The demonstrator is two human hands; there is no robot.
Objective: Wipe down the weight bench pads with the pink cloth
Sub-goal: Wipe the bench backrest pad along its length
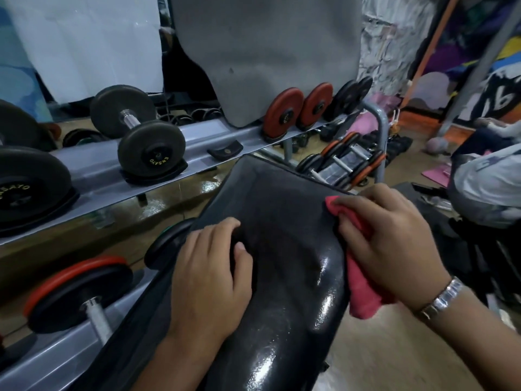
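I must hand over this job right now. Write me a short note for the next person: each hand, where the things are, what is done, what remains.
Left hand: bare, resting flat on the black bench pad, bracing it.
Right hand: closed grip on the pink cloth, pressed against the pad's right edge.
Pad: it stands close beside the dumbbell rack. The near part looks shiny; the far part looks duller.
Done: cannot tell for sure how much is wiped; only this pad shows.
Left: probably finish the right edge, then the far end and any other pads.
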